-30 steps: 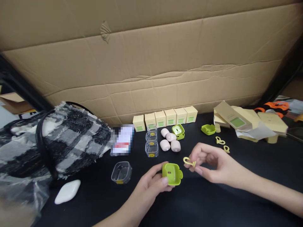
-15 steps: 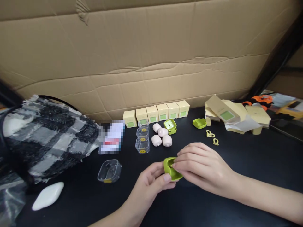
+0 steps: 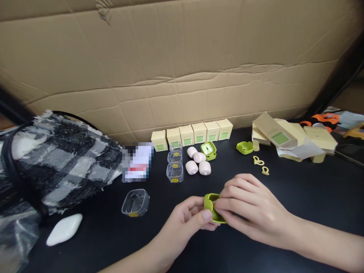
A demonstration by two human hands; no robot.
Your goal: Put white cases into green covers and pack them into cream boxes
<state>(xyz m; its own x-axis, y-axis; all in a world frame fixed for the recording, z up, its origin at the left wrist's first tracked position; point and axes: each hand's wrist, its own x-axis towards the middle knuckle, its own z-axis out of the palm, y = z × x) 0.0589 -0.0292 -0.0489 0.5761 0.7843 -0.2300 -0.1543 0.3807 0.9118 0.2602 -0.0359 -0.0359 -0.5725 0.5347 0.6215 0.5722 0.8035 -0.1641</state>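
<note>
My left hand [image 3: 191, 218] grips a small, hollow green case cover [image 3: 209, 203] from its left side, thumb over the near rim and fingers around and beneath it. The cover is tilted, its opening facing up. Closed over its right part is my right hand [image 3: 250, 206], with the fingertips reaching inside the hollow. Those fingertips hide much of the interior, so I cannot tell if a small piece is between them. Beyond the hands lie several pale pink rounded cases [image 3: 199, 157], beside a green cover with a white inside [image 3: 208, 150]. Another green cover [image 3: 245, 148] sits farther right.
Small cream boxes [image 3: 187, 135] line the cardboard wall [image 3: 182, 87]. Clear plastic containers [image 3: 174, 172] stand in front, another clear container [image 3: 135, 203] nearer left. Yellowish loops [image 3: 258, 160], opened boxes [image 3: 295, 140], a white rounded object [image 3: 65, 229] and checked fabric [image 3: 76, 163] surround the work area.
The whole view has shifted slightly, moving most things to the right in the picture. Both hands stay at the green case cover, with the right fingertips a little deeper over its opening.
</note>
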